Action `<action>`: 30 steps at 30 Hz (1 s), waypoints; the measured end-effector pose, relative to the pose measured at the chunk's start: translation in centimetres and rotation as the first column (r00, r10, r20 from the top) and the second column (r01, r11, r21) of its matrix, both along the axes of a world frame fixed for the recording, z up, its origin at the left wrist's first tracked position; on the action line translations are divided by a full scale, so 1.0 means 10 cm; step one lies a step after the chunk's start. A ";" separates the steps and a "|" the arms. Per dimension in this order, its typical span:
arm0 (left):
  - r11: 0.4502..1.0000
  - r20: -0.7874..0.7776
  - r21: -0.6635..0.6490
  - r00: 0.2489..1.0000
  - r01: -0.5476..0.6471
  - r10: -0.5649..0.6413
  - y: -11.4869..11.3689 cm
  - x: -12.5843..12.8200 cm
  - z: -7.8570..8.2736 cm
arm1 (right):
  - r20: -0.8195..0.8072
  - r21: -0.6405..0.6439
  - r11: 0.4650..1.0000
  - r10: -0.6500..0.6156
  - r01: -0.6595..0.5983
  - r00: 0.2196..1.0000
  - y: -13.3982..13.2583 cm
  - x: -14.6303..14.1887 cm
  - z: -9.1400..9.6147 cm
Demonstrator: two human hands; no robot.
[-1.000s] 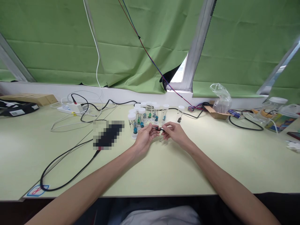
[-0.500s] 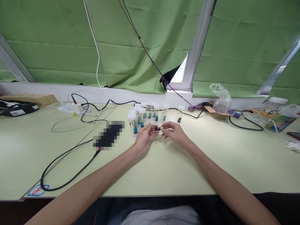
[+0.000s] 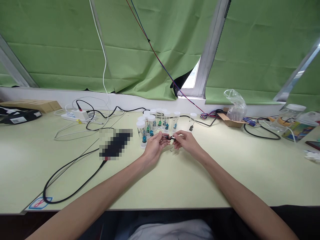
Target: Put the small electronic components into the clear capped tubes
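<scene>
My left hand (image 3: 155,146) is closed, thumb and fingers pinching a small black part on a thin rod (image 3: 168,137). Facing it, my right hand (image 3: 185,141) grips the other end of this part between thumb and fingertips. The part lies roughly level between the two hands, above the table. Just left and behind stand several clear tubes with white caps (image 3: 141,124), holding blue and green pieces. One more capped tube (image 3: 193,117), with a dark piece inside, stands apart behind my right hand. Below my fingers a small clear edge shows; its kind is hard to make out.
A blurred black device (image 3: 115,143) with a looping black cable (image 3: 44,186) lies on the left. White and black cords run around a power strip (image 3: 72,116). At the back right are a cardboard box (image 3: 231,122), a plastic bag (image 3: 236,108) and a clear jar (image 3: 287,116).
My right hand has shifted slightly, its fingers curling in closer around the end of the black part, and more black shows between the hands. My left hand stays in place.
</scene>
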State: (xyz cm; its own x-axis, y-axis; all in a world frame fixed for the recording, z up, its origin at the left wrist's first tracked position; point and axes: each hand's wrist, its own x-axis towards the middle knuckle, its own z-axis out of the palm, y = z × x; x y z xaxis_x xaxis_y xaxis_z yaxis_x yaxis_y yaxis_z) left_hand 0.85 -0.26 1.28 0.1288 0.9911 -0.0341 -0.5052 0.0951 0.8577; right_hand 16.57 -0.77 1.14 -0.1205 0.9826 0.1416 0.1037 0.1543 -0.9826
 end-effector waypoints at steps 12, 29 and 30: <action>1.000 0.018 0.000 0.999 -0.027 0.027 0.02 0.00 0.00 | -0.018 0.057 0.998 0.006 -0.005 1.000 -0.02 -0.01 0.02; 1.000 0.002 0.008 1.000 0.010 -0.010 0.00 0.00 0.00 | -0.035 -0.049 0.999 0.004 -0.005 0.999 -0.02 -0.01 0.03; 1.000 0.002 0.005 1.000 0.010 -0.010 0.00 0.01 0.00 | -0.035 -0.054 0.999 0.003 -0.005 0.999 -0.01 -0.01 0.03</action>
